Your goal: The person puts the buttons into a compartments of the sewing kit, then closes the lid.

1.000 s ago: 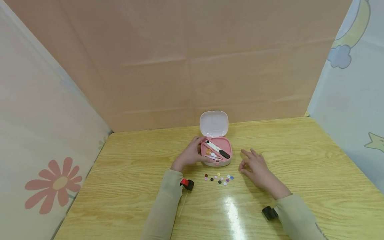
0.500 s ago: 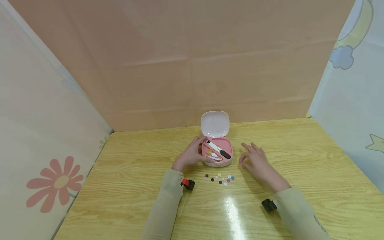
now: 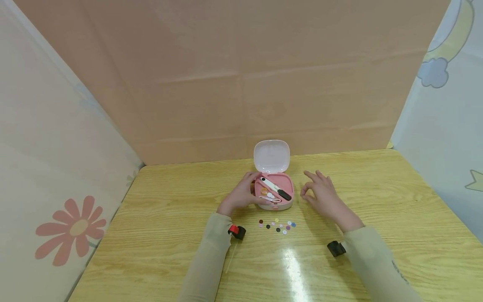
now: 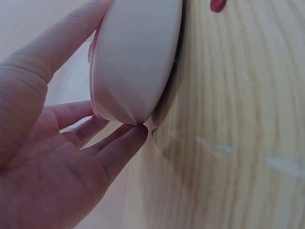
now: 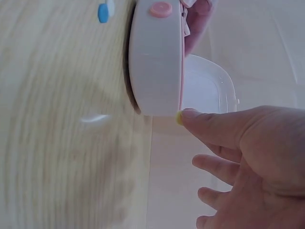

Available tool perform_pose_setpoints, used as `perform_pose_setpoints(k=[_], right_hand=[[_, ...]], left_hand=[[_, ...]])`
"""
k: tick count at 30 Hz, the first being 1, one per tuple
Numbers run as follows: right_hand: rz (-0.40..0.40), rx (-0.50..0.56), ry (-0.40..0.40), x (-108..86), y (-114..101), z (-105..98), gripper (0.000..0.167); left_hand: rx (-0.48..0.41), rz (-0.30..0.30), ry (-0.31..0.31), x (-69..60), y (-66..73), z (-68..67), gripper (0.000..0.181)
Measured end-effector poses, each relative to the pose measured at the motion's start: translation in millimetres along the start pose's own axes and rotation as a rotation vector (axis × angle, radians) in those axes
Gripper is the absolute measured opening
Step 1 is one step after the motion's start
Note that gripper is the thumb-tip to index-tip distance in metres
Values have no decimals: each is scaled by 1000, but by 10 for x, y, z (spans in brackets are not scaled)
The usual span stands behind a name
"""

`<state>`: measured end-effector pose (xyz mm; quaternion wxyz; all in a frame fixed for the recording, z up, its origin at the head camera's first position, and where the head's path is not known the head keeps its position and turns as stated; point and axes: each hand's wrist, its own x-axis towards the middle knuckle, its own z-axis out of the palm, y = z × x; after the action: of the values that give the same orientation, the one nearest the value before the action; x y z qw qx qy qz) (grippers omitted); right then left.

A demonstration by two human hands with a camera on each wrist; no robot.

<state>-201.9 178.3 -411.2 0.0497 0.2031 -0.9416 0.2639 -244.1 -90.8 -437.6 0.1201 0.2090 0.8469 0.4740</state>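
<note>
An open pink-and-white sewing box (image 3: 284, 204) stands on the table with its white lid (image 3: 271, 156) raised. My left hand (image 3: 241, 196) grips the box's left side, thumb at the front and fingers at the back. Inside lie thread snips (image 3: 275, 188) with a black end, an orange round piece (image 3: 263, 191), white round pieces and a safety-pin-like item. To the right of the box, my right hand (image 3: 323, 196) pinches a small yellow button (image 5: 179, 118) between thumb and forefinger, other fingers spread. In the head view that button is too small to make out.
Several loose buttons lie in front of the box, among them a dark red (image 3: 261, 221), a yellow (image 3: 277, 220) and a blue one (image 3: 293, 225). A tan backdrop (image 3: 188, 105) rises behind the table (image 3: 162, 235); patterned cloths hang at both sides.
My right hand has moved a little away from me, staying to the right of the box, its fingers still pinched. The left hand keeps its hold on the box.
</note>
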Motion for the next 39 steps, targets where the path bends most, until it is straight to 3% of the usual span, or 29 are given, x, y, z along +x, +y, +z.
perform_pose_setpoints(k=[1,39], right_hand=[[-1,-2,0,12,1,-5,14],[-17,36,45,399,-24,92,4]], left_hand=[[7,-2,3,22,-50,7,93],[22,18,2,35,-50,12,92]])
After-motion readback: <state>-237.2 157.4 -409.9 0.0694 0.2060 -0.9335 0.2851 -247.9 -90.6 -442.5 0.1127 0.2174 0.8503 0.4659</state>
